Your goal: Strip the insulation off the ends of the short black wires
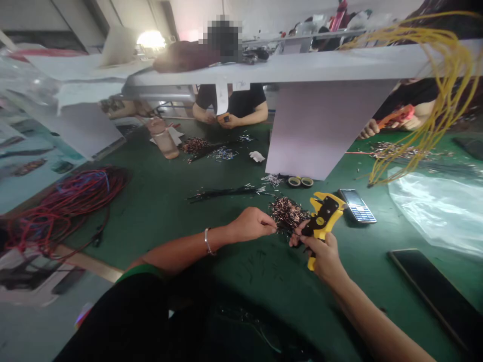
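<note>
My right hand (325, 254) is wrapped around the handles of a yellow and black wire stripper (320, 221), whose jaws point up and away from me. Just left of it, the fingers of my left hand (253, 224) are pinched together at the edge of a pile of short wires with bare copper ends (287, 213). Whatever lies in that pinch is too small to make out. Behind the pile, a thin bundle of black wires (230, 192) stretches across the green table (162, 201). Small dark scraps (262, 265) are scattered in front of my left hand.
A keypad phone (357, 206), a dark smartphone (433, 296) and a clear plastic bag (433, 211) lie to the right. Two tape rolls (301, 181) sit by a white panel (307, 125). Yellow wires (449, 75) hang at right; red cables (86, 193) are coiled left. Co-workers sit opposite.
</note>
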{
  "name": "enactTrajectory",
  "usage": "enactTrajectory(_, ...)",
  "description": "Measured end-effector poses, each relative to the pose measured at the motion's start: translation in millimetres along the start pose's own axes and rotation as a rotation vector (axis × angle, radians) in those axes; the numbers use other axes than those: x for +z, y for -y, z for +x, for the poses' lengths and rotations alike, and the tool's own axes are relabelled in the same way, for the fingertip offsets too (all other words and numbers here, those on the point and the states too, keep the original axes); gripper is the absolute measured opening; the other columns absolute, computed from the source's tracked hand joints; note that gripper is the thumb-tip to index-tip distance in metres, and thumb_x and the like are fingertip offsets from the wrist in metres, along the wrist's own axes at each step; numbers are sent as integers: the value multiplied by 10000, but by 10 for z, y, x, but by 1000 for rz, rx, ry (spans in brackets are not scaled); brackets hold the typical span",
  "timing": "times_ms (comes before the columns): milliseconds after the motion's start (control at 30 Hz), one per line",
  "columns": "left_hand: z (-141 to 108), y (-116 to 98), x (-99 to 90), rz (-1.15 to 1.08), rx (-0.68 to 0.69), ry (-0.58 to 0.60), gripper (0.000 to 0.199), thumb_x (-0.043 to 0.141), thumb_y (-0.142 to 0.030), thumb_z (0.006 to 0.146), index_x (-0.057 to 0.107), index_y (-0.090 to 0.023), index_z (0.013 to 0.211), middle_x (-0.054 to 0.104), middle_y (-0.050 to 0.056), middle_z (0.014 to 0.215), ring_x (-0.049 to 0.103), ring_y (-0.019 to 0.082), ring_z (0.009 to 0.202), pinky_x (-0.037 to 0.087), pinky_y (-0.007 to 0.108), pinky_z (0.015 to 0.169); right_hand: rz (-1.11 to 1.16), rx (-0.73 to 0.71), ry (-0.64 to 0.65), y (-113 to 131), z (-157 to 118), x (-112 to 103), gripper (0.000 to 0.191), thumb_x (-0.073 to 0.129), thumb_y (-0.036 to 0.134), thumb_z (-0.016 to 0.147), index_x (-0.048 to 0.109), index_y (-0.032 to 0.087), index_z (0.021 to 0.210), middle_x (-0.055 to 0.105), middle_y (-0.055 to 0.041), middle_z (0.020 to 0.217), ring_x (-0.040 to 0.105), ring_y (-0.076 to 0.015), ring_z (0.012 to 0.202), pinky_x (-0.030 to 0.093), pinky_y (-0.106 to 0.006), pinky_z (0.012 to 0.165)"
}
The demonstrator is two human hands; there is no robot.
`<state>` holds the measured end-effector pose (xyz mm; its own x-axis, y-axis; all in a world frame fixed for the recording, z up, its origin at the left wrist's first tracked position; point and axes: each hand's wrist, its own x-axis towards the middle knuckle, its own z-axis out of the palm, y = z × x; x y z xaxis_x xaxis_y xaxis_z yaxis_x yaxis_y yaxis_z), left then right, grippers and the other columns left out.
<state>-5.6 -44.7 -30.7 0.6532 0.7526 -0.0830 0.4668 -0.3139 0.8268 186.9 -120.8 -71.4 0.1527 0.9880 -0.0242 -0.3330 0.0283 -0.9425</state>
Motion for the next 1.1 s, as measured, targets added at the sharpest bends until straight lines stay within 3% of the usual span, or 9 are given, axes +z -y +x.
enactTrajectory(100,10,-5,-129,53,69,-20,163,631,-227,755,777,-160,778,751,37,776,655,131,714,465,219,663,14,10,52,7,14,-12,157,663,154,654,599,178,795,606,10,649,590,-157,559,511,-316,583)
enactTrajectory(200,21,-28,-314,44,107,-116,155,629,-230,747,770,-165,748,749,42,769,649,127,717,465,226,679,25,30,136,43,22,-18,215,671,153,641,606,174,845,623,1,686,605,-169,595,517,-336,620)
enactTrajectory(433,21,-99,-669,-196,-30,-241,158,692,-274,691,754,-141,750,625,1,549,475,70,479,338,205,439,25,112,360,64,29,-64,293,684,143,635,626,166,922,642,-12,752,615,-186,671,520,-368,686)
enactTrajectory(600,36,-75,-692,-273,-63,-205,160,703,-251,664,761,-142,765,636,19,582,508,83,515,342,197,422,58,168,496,8,37,-96,328,724,151,639,643,154,957,662,-31,791,634,-195,706,530,-395,731)
enactTrajectory(1100,118,44,-669,-418,-61,-147,117,728,-230,622,743,-135,688,596,5,536,462,72,486,341,197,428,97,220,588,-43,27,-112,368,750,165,651,652,142,1006,673,-50,820,641,-207,734,524,-401,744)
